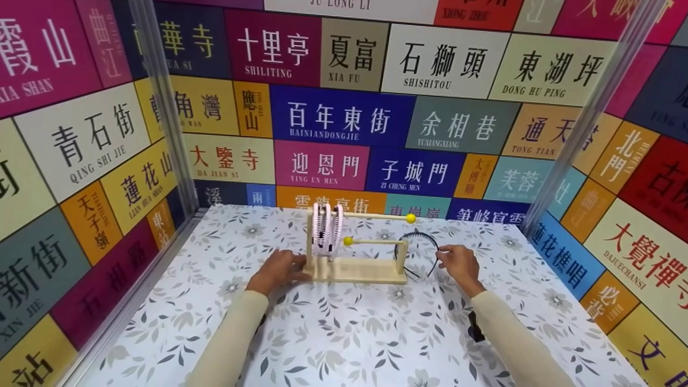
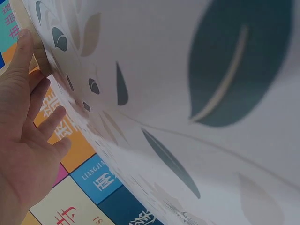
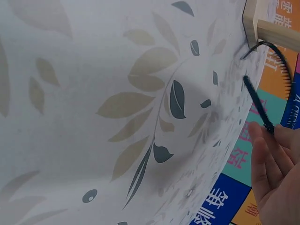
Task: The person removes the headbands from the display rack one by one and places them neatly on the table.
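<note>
Near the far edge of the flower-print table we had a wooden rack, its left end gripped by our left hand; beside its right post, our right hand pinched a black toothed headband.

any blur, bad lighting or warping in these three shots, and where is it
Head view: brightest of the three, the printed wall mostly legible; left wrist view: dimmer, the tablecloth greyish and its edge bowed; right wrist view: also dim, a soft shadow on the tablecloth, its edge curved too, though the black headband is easy to make out.
</note>
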`<state>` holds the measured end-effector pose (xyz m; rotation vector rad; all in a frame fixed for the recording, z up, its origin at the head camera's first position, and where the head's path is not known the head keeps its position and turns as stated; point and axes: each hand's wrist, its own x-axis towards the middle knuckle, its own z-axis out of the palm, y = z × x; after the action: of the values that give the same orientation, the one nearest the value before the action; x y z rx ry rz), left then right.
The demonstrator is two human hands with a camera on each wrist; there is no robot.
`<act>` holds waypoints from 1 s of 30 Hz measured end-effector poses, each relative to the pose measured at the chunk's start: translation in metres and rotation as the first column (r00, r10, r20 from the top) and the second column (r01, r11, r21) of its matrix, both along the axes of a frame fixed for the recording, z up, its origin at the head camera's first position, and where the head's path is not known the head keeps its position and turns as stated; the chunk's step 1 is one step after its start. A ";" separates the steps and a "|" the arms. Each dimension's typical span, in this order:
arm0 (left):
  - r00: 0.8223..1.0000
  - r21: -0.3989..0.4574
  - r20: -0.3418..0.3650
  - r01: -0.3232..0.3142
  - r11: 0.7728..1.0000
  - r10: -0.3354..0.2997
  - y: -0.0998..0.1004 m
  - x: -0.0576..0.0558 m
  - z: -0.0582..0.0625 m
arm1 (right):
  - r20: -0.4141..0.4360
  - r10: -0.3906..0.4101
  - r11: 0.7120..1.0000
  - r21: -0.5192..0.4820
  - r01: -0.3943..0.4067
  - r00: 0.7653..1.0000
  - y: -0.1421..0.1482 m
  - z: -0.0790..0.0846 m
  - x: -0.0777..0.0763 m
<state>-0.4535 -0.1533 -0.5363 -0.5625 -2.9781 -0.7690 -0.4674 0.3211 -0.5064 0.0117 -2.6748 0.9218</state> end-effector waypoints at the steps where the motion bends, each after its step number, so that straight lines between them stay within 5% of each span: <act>1: 1.000 0.003 0.005 0.000 1.000 0.000 0.000 0.000 0.000 | -0.015 0.000 1.000 0.005 0.000 1.000 0.001 -0.002 0.000; 12: 0.998 0.042 0.055 -0.030 0.999 0.028 0.005 0.000 0.000 | -0.085 -0.080 0.997 -0.004 0.080 0.993 0.005 -0.026 -0.005; 24: 1.000 0.043 0.018 -0.020 0.999 0.020 0.000 0.004 -0.002 | -0.074 -0.203 0.979 -0.030 0.202 0.976 0.008 -0.035 -0.014; 30: 0.997 0.024 -0.060 0.059 0.998 -0.058 -0.005 0.003 -0.003 | -0.152 -0.186 0.983 -0.033 0.183 0.971 0.005 -0.038 -0.015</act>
<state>-0.4510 -0.1584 -0.5391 -0.6618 -2.9056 -0.7787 -0.4819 0.3259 -0.5449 -0.1603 -2.4753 0.8508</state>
